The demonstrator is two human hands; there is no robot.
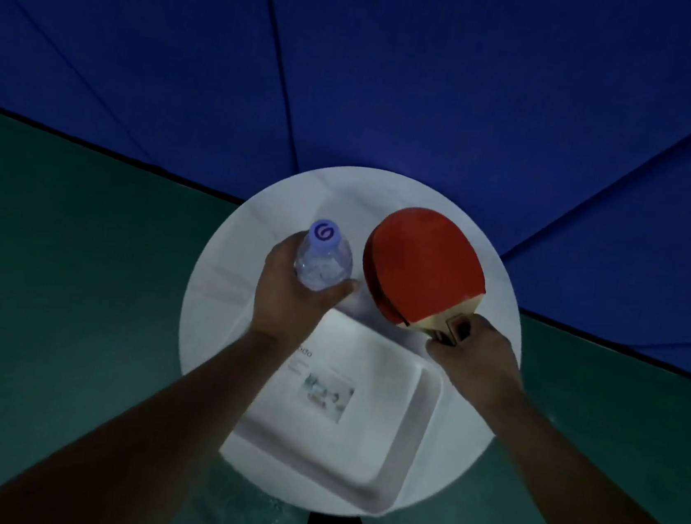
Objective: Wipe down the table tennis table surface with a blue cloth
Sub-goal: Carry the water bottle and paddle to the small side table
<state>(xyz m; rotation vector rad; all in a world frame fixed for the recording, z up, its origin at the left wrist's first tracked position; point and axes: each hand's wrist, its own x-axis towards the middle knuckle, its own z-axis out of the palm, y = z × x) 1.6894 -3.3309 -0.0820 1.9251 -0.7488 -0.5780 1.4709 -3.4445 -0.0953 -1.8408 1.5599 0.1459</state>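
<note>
**Op:** Hands first. My left hand (297, 295) is curled round a clear water bottle (323, 259), standing upright on the round white surface (218, 303). My right hand (470, 358) grips the handle of a red paddle (425, 266), whose blade lies flat, just right of the bottle.

**Obs:** And the blue cloth?

**Op:** Not in view. Neither is any table tennis table I can be sure of. I'd expect the cloth to be soft, light and limp, best bunched in one palm with fingers spread over it.

**Obs:** What else is on that surface?

**Op:** White square tray (351, 426) at the near side, with a printed sheet in it.

**Obs:** Room?

**Op:** Dim. Green floor (54, 271) beneath, blue panelled barrier (399, 74) on the far side. My guess: I'm parking both items to free my hands for wiping.
</note>
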